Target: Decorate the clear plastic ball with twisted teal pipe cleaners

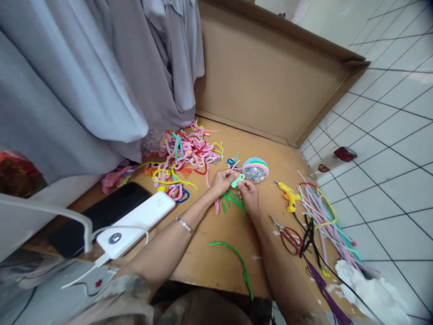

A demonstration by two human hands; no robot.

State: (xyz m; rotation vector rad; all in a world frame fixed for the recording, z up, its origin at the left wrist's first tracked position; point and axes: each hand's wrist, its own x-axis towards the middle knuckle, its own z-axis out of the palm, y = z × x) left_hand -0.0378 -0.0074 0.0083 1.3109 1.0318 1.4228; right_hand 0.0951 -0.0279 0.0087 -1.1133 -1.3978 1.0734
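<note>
I can make out faint gray marks on the white power bank (142, 219), but I can't read them for certain. The clear jar (329, 163) with the red lid bears a small brown mark, too small for me to read.

The mint green pipe cleaner (236, 183) looks fuzzy and pale, bent into a small looped shape. I see it between the 2 hands, over the table (199, 230), just left of the clear dome (255, 170) with blue, green and pink bands.

The left hand (223, 182) has thumb and fingers pinched together on 1 side of the piece. The right hand (249, 195) pinches the opposite side, thumb against forefinger, the remaining fingers curled.

The fingertips cover parts of it, so I can't tell its full outline. Dark green snippets (231, 198) lie just below, some partly hidden by the right hand. I can't separate single strands in the tangled pile (189, 151), which reaches the gray curtain (162, 85). The purple strings (321, 282) run off the bottom edge of my view.
</note>
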